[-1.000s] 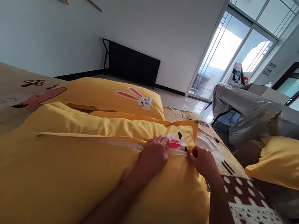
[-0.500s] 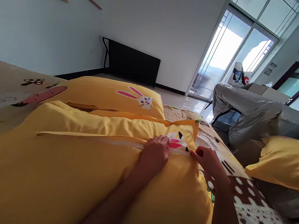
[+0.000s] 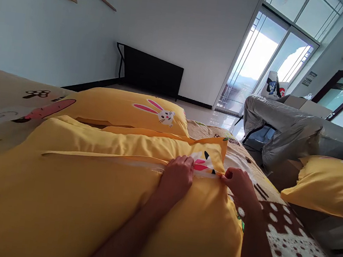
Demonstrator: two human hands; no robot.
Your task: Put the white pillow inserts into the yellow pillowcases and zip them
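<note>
A large yellow pillowcase (image 3: 65,203) with a pillow-like bulk fills the near part of the view. Its slit opening runs across the top, with a pale strip showing under the hem. My left hand (image 3: 179,172) is closed on the hem near the middle right, fingers curled over the edge. Beside it lies a printed white and pink patch. At the right end of the opening, my right hand (image 3: 237,183) pinches the pillowcase edge between thumb and finger. What lies under the left fingers is hidden.
Behind lies another yellow pillow (image 3: 124,108) with a rabbit print. A patterned blanket (image 3: 289,239) spreads beneath. At right are a third yellow pillow (image 3: 327,185) and plastic-wrapped furniture (image 3: 300,123). A black panel (image 3: 151,72) stands by the wall.
My right hand has shifted very slightly along the pillowcase edge, still pinching it. My left hand stays in place on the hem.
</note>
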